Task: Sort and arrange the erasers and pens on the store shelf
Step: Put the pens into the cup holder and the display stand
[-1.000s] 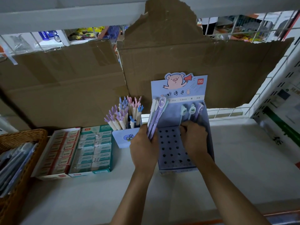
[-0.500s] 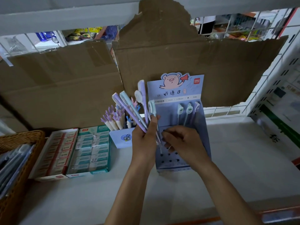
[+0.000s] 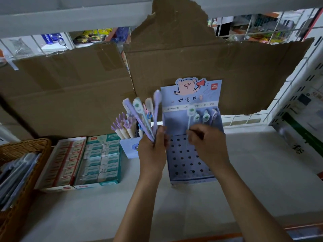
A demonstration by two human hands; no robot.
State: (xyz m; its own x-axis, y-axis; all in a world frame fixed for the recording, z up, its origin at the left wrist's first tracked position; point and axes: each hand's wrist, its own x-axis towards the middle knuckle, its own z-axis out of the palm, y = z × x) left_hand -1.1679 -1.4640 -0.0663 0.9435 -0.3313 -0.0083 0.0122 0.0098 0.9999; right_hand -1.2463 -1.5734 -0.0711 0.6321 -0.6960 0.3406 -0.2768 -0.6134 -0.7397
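A blue cardboard pen display stand [image 3: 188, 165] with a pig picture and a holed base sits at the middle of the white shelf. Three pens [image 3: 205, 117] stand in its back row. My left hand [image 3: 153, 147] grips a fanned bunch of several purple and pale blue pens [image 3: 141, 116] just left of the stand. My right hand [image 3: 206, 144] pinches a single pale pen [image 3: 189, 114] upright over the stand's holes. Two open boxes of erasers [image 3: 97, 158] lie to the left.
A small blue cup of purple-tipped pens [image 3: 125, 126] stands behind my left hand. A wicker basket [image 3: 21, 151] with packets is at the far left. Brown cardboard [image 3: 78, 88] lines the back. A white wire rack [image 3: 300, 95] and printed box stand on the right.
My right hand has drawn one pen away from the bunch and raised it over the stand's back holes. My left hand lifted the bunch slightly, pens fanned wider.
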